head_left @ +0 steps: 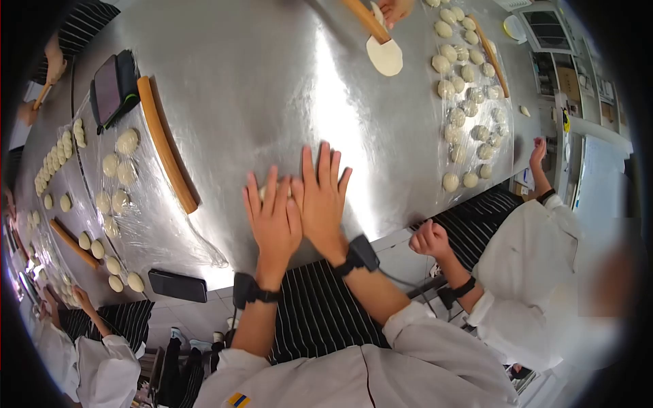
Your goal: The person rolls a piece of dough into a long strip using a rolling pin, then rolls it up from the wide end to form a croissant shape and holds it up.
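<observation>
Both of my hands are over the steel table [272, 102] near its front edge, side by side. My left hand [273, 214] lies palm down with its fingers spread, on a pale piece of dough [263, 193] that shows between the fingers. Beside it, touching at the thumbs, my right hand [322, 197] is stretched out flat, palm down. Whatever lies under the right palm is hidden. A long wooden rolling pin [163, 146] rests to the left of my hands.
Plastic-covered dough balls lie left [126, 171] and right [469, 109]. A phone [178, 285] sits by the front edge, a dark case [115, 88] farther back. Across the table, a person's hand [394, 10] is by a flat dough round [386, 57]. A co-worker [530, 258] stands at right.
</observation>
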Tool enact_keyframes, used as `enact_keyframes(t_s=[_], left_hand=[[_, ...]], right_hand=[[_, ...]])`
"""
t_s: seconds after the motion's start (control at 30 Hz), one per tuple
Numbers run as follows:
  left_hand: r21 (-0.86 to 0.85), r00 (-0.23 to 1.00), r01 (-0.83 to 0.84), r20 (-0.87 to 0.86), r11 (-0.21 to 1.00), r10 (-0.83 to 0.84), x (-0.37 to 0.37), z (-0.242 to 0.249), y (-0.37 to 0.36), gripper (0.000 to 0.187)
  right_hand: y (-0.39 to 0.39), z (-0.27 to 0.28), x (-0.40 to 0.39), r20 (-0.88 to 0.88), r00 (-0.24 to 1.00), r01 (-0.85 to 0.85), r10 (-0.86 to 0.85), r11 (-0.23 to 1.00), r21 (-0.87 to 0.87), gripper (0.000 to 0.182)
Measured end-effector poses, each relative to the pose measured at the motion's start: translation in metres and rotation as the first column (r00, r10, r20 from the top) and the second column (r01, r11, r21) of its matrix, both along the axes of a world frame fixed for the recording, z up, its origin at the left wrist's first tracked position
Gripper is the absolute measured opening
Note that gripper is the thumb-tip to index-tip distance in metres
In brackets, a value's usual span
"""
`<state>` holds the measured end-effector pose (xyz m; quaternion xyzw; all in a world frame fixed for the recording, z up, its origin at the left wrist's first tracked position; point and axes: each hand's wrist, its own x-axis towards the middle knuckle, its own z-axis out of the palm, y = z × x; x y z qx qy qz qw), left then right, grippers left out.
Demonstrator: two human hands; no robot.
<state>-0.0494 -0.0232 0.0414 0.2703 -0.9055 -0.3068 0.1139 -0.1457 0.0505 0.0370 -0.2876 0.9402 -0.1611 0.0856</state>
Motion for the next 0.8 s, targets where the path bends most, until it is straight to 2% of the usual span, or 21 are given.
enact_keyframes(t_s=[0.07, 0.13, 0.23, 0.3, 0.37, 0.47, 0.53, 0.57, 0.6, 0.63, 0.7, 0.73, 0.77, 0.8], left_hand=[[-0.106, 1.0, -0.019, -0.004, 0.994, 0.019, -0.054, -0.002, -0.038, 0.044], [-0.118, 1.0, -0.021, -0.023, 0.993, 0.019, -0.098, 0.004, -0.073, 0.045], [-0.206, 0.998, -0.069, -0.02, 0.976, 0.067, -0.117, -0.004, -0.085, 0.046], [-0.18, 0.999, -0.051, -0.001, 0.982, 0.052, -0.092, -0.005, -0.065, 0.046], [-0.123, 0.999, -0.014, 0.041, 0.992, 0.019, -0.046, -0.004, -0.035, 0.047], [-0.016, 0.997, 0.043, 0.063, 0.999, -0.042, 0.019, 0.005, 0.015, 0.05], [0.057, 0.999, -0.006, 0.036, 0.998, 0.004, 0.035, 0.004, 0.025, 0.051], [0.128, 0.999, -0.051, 0.003, 0.99, 0.051, 0.039, 0.006, 0.027, 0.052], [0.108, 0.989, -0.103, -0.092, 0.989, 0.113, 0.038, 0.001, 0.02, 0.056], [0.109, 0.99, -0.102, -0.089, 0.989, 0.112, 0.032, 0.005, 0.007, 0.056], [0.138, 0.949, -0.17, -0.243, 0.976, 0.2, 0.02, 0.018, -0.02, 0.058], [0.186, 0.948, -0.14, -0.259, 0.973, 0.186, 0.016, 0.024, -0.031, 0.063], [0.183, 0.947, -0.138, -0.263, 0.973, 0.184, 0.01, 0.032, -0.038, 0.063], [0.122, 0.998, -0.006, -0.069, 0.993, 0.015, 0.005, 0.041, -0.046, 0.066]], right_hand=[[-0.037, 0.004, -0.047, -0.028, 0.999, 0.029, -0.033, 0.991, -0.132, 0.065], [-0.069, -0.001, -0.091, -0.095, 0.995, -0.003, -0.014, 0.984, -0.179, 0.064], [-0.082, -0.005, -0.11, -0.177, 0.984, -0.046, 0.022, 0.989, -0.138, 0.064], [-0.062, 0.001, -0.089, -0.156, 0.986, -0.073, 0.051, 0.988, -0.137, 0.065], [-0.029, 0.005, -0.053, 0.012, 0.998, -0.055, 0.056, 0.996, -0.064, 0.068], [0.026, 0.012, 0.005, 0.124, 0.991, -0.038, 0.047, 0.996, -0.075, 0.071], [0.051, 0.018, 0.027, 0.242, 0.969, -0.034, 0.059, 0.994, -0.104, 0.072], [0.058, 0.018, 0.028, 0.255, 0.965, -0.033, 0.057, 0.995, -0.097, 0.072], [0.064, 0.018, 0.023, 0.192, 0.981, 0.018, 0.023, 0.977, -0.211, 0.072], [0.067, 0.02, 0.015, 0.129, 0.991, 0.06, -0.018, 0.943, -0.327, 0.072], [0.071, 0.035, -0.011, 0.141, 0.989, 0.092, -0.047, 0.937, -0.337, 0.072], [0.073, 0.043, -0.024, 0.145, 0.989, 0.082, -0.029, 0.925, -0.372, 0.07], [0.074, 0.047, -0.035, 0.145, 0.989, 0.067, -0.008, 0.908, -0.413, 0.069], [0.074, 0.05, -0.044, 0.133, 0.991, 0.055, -0.001, 0.916, -0.398, 0.069]])
